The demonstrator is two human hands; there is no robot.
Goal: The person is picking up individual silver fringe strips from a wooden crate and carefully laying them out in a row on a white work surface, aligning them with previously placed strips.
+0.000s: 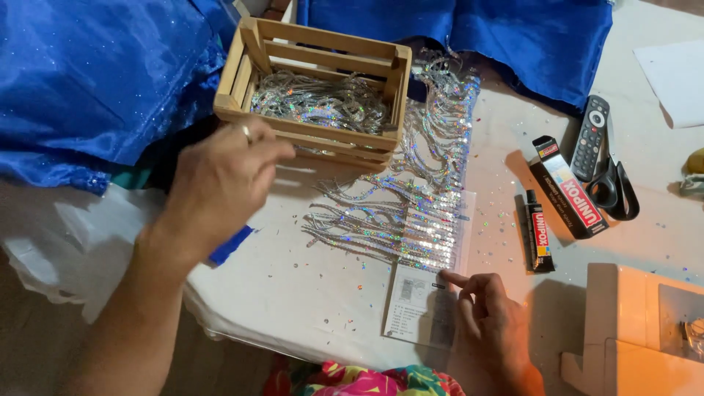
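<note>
— What are we seeing the left hand (220, 183) doing?

— It is hovering beside the wooden crate (315, 81), fingers drawn together and blurred; we cannot tell whether it is pinching anything. A ring is showing on one finger.

— And the right hand (488, 323)?

— It is resting on the white desk (308, 293), forefinger stretched out, the rest curled loosely — gripping nothing. The fingertip is pressing the printed paper sheet (422, 304), just below the silver sequin fringe (414, 213).

— Where is that fringe lying?

— It is spilling from the crate across the desk, its lower end lying on the sheet. Blue fabric (95, 81) is lying behind; a glue tube (539, 231), its box (568, 187), a remote (590, 136) and scissors (616, 187) are sitting to the right.
</note>
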